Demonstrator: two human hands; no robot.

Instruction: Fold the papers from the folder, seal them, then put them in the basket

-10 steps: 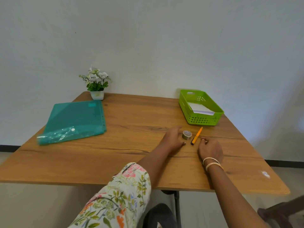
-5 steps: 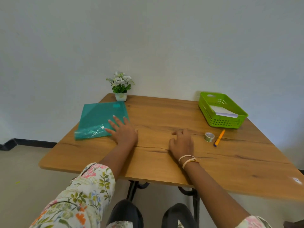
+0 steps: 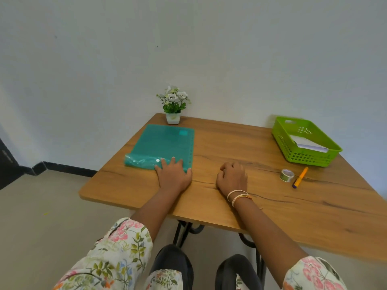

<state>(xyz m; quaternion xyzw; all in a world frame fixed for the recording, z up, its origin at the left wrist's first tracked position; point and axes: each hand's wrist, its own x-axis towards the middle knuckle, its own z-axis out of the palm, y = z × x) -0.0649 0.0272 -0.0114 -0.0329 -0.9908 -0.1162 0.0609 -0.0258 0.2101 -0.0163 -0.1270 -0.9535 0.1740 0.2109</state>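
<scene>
Left hand (image 3: 173, 174) now lying flat on folder (image 3: 165, 145) near corner, fingers spread, right hand (image 3: 232, 177) still resting on table (image 3: 272, 206), fingers loosely curled, holding nothing

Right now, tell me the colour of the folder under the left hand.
Teal green, translucent plastic folder; the head view shows it, left hand resting on its near edge.

Soft, even daylight, moderately bright; faint shadows on the wall (image 3: 188, 49). Wide-angle bending curves the counter (image 3: 261, 206) edges; slight blur throughout.
</scene>
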